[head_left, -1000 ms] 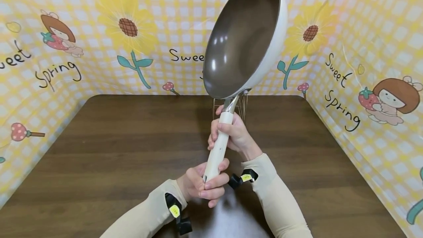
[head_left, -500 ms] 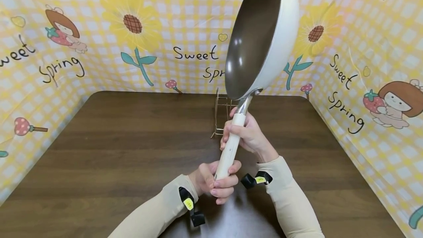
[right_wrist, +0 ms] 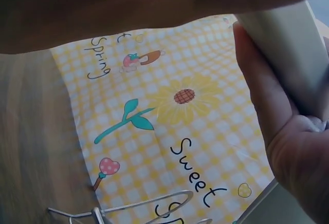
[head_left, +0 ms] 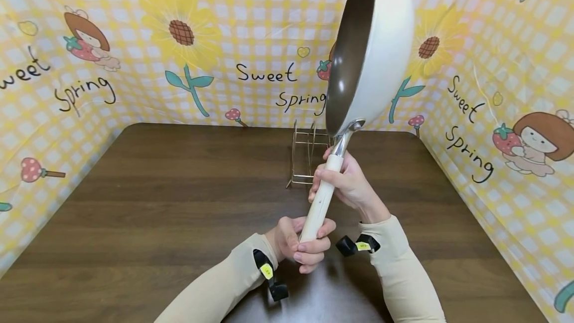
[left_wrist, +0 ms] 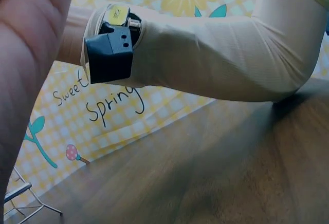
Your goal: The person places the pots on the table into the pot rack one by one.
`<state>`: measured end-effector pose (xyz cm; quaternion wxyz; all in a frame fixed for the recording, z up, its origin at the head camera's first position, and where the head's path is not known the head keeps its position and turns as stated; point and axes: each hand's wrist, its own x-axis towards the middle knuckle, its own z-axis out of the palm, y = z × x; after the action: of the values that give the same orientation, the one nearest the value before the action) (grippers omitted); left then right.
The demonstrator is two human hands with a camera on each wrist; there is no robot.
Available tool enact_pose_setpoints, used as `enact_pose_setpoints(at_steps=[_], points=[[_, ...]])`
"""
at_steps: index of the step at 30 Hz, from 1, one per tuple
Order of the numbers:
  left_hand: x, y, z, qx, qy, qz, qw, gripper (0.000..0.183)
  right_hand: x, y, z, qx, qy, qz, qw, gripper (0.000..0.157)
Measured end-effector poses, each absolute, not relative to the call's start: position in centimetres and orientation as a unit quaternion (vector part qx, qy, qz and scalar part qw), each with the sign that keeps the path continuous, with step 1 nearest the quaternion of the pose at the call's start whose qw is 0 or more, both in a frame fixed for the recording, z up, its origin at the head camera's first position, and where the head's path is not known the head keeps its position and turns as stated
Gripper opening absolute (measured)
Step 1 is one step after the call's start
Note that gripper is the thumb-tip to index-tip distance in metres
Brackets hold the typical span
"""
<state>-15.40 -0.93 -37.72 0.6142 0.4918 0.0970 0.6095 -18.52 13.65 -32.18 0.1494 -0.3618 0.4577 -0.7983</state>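
A deep white frying pan (head_left: 389, 49) with a brown-grey inside is held up above the table, its bowl upward and its opening turned to the left. My right hand (head_left: 352, 183) grips the upper part of the cream handle (head_left: 320, 207), just below the metal neck. Lower down, my left hand (head_left: 305, 245) holds the handle's end with curled fingers. In the right wrist view the handle (right_wrist: 293, 54) lies between the thumb and fingers. The left wrist view shows only part of a palm (left_wrist: 31, 44), with the handle out of sight.
Behind the pan, a gold wire rack (head_left: 301, 156) stands toward the back of the dark wooden table (head_left: 179, 203), partly covered by the pan and right hand. A yellow checked cloth (head_left: 260, 29) with printed flowers walls the table's back and sides.
Both hands have moved right with the pan. The pan has turned, showing more of its white outside and less of its inside, and more of the wire rack shows.
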Motion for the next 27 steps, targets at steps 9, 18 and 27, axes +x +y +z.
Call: enact_pose_setpoints(at_steps=[9, 18, 27], points=[[-14.9, -1.0, -38.2, 0.495, 0.153, 0.64, 0.567, 0.04, -18.4, 13.6, -32.5, -0.333, 0.481, -0.797, 0.15, 0.028], [-14.3, -1.1, -38.6, 0.458, 0.23, 0.682, 0.521, 0.038, -18.6, 13.7, -32.8, -0.304, 0.472, -0.812, 0.161, 0.027], [-14.5, -1.1, -39.5, 0.445, 0.235, 0.687, 0.525, 0.037, -18.8, 13.5, -33.1, -0.305, 0.491, -0.799, 0.169, 0.027]])
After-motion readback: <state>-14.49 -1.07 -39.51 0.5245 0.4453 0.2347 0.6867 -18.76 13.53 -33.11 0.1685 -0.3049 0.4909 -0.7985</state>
